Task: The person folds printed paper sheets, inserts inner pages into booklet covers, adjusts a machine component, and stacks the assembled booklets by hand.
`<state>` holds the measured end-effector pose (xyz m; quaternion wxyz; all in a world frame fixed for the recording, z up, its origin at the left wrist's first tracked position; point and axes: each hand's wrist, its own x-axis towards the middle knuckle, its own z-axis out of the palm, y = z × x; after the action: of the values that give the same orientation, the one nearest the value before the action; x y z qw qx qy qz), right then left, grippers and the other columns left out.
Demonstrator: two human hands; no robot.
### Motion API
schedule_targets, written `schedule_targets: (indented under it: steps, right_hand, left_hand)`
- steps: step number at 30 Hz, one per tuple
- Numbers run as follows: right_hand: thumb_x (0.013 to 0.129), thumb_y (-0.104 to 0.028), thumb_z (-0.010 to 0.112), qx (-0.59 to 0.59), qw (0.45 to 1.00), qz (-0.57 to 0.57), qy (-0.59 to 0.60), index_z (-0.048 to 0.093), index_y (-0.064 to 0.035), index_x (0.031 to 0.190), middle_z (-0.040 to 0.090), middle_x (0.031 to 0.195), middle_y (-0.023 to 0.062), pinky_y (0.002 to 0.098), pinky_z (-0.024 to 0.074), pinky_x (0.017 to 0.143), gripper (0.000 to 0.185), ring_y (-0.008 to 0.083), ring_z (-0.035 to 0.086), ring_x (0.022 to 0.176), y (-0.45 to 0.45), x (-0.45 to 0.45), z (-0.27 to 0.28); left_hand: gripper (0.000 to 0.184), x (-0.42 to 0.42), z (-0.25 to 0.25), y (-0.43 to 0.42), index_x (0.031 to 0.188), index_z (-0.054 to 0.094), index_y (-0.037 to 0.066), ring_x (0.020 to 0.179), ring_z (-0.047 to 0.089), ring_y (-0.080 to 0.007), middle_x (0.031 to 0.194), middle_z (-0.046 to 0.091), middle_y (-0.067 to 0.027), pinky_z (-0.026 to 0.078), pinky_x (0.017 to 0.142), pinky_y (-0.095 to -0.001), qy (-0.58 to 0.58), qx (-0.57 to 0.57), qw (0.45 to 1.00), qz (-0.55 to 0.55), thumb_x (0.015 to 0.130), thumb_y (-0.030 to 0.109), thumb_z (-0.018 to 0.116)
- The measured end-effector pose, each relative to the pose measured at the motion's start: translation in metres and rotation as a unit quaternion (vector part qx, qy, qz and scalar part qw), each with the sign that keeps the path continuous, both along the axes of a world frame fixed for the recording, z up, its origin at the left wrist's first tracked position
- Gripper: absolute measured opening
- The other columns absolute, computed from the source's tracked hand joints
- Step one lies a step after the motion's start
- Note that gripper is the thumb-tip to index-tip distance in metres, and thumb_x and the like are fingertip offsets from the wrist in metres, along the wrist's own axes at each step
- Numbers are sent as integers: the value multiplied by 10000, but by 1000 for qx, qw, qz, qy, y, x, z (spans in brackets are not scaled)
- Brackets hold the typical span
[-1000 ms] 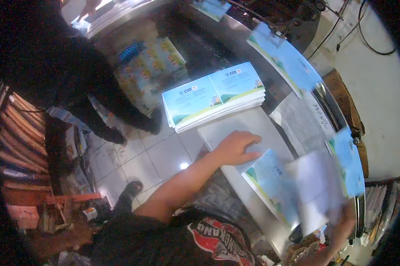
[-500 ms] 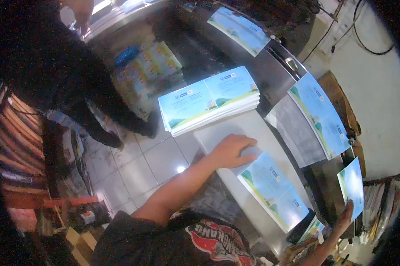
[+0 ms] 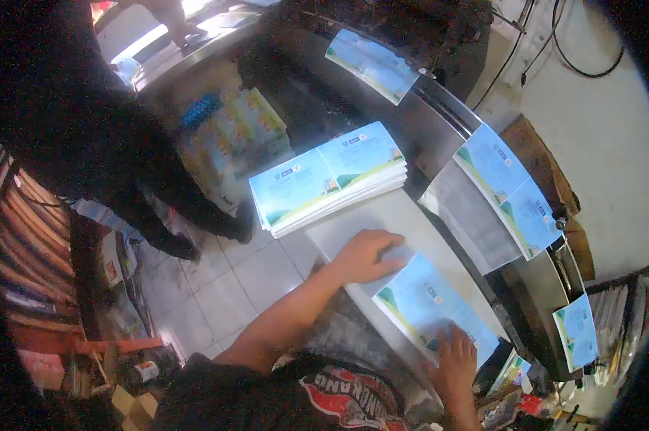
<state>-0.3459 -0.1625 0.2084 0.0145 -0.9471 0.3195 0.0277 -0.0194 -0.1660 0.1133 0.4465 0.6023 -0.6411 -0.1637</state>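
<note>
Pale blue printed sheets (image 3: 416,292) lie on a light-topped board (image 3: 450,248) in the head view, their long side slanting down to the right, with a green-and-yellow band along the lower left edge. Over their lower end rests the right hand (image 3: 454,357), palm down, its fingers a little apart and on top of the print. At their upper end is the left hand (image 3: 367,256), its thumb apart from the curled fingers, the thumb at or just beside the sheets' edge; whether it touches them I cannot tell. Beyond the left hand, on the far end of the board, sits a taller stack (image 3: 328,171) of the same print, its layers slightly uneven. Right of the board curves a dark metal machine (image 3: 443,133) carrying more blue sheets: one piece (image 3: 373,66) near the top, a larger one (image 3: 510,192) partway along beside a grey sheet (image 3: 472,215), and another (image 3: 578,332) at the lower right. Black cable (image 3: 587,72) loops against the pale wall (image 3: 612,144). On the left, a person in dark clothing (image 3: 87,136) stands on the tiled floor (image 3: 231,294), near a pile of coloured prints (image 3: 249,133).
</note>
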Motion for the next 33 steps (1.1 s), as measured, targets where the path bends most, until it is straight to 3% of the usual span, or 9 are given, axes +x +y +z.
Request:
schedule_targets:
  steps: [12, 14, 20, 22, 23, 26, 27, 29, 33]
  right_hand:
    - [742, -63, 648, 132, 990, -27, -27, 585, -29, 1166, 597, 1202, 206, 431, 441, 990, 430, 373, 564, 1122, -8, 3, 33]
    - [758, 10, 567, 177, 971, -150, -62, 630, -29, 1119, 651, 1080, 219, 403, 484, 928, 369, 370, 625, 1010, -15, 5, 57]
    - [799, 72, 453, 97, 886, -348, -292, 610, -61, 1212, 640, 1150, 180, 393, 453, 944, 461, 347, 604, 1077, -98, -87, 99]
    - [805, 111, 403, -122, 872, -288, -378, 565, -75, 1290, 584, 1268, 167, 405, 420, 989, 544, 326, 549, 1181, -129, -129, 120]
    - [807, 130, 374, -345, 875, -232, -248, 545, -81, 1319, 548, 1329, 160, 410, 409, 1003, 579, 317, 517, 1230, -138, -140, 139]
    - [832, 111, 382, -424, 861, -187, -207, 539, -80, 1328, 528, 1355, 158, 410, 395, 1025, 554, 305, 477, 1278, -215, -224, 115]
    - [865, 54, 421, -300, 873, -229, -307, 543, -62, 1318, 507, 1376, 159, 410, 378, 1052, 483, 314, 445, 1304, -217, -224, 99]
    - [878, 5, 446, -205, 928, -254, -183, 547, -55, 1311, 503, 1375, 170, 418, 354, 1081, 448, 332, 431, 1313, -226, -253, 63]
    - [863, 16, 418, -270, 927, -228, -120, 557, -41, 1284, 516, 1346, 195, 440, 372, 1059, 447, 354, 456, 1287, -197, -252, 11]
  left_hand:
    - [480, 1, 2, 5, 1180, 588, 66, 936, 607, -332, 985, 643, -142, 453, 840, -422, 26, -13, 999, -13, 846, 406, 642]
    - [473, 1, 4, 4, 1170, 592, 62, 903, 613, -337, 966, 642, -148, 464, 815, -425, -3, -1, 1000, -3, 846, 403, 641]
    - [451, -1, 4, 1, 1146, 606, 60, 897, 617, -343, 965, 643, -162, 474, 796, -425, 12, -5, 1000, -17, 844, 393, 639]
    - [444, -1, 8, 0, 1147, 609, 65, 906, 620, -338, 978, 645, -161, 475, 809, -425, 3, 12, 1000, -12, 842, 385, 642]
    - [444, -2, 8, -1, 1147, 609, 65, 906, 620, -338, 978, 645, -161, 475, 809, -425, -1, 5, 1000, -15, 842, 385, 642]
    - [449, -4, 9, 0, 1159, 602, 69, 923, 621, -335, 989, 649, -158, 471, 821, -430, -18, 6, 1000, -8, 844, 386, 644]
    - [447, -5, 11, 0, 1154, 603, 65, 919, 624, -338, 986, 652, -161, 474, 813, -435, -23, -8, 1000, 2, 845, 385, 645]
    - [446, -7, 13, 0, 1149, 605, 61, 915, 628, -342, 984, 656, -164, 478, 805, -441, -29, -26, 999, 13, 845, 384, 646]
    - [461, -5, 11, 1, 1148, 626, 48, 920, 623, -347, 1019, 660, -162, 477, 824, -424, -15, 15, 1000, 5, 845, 397, 635]
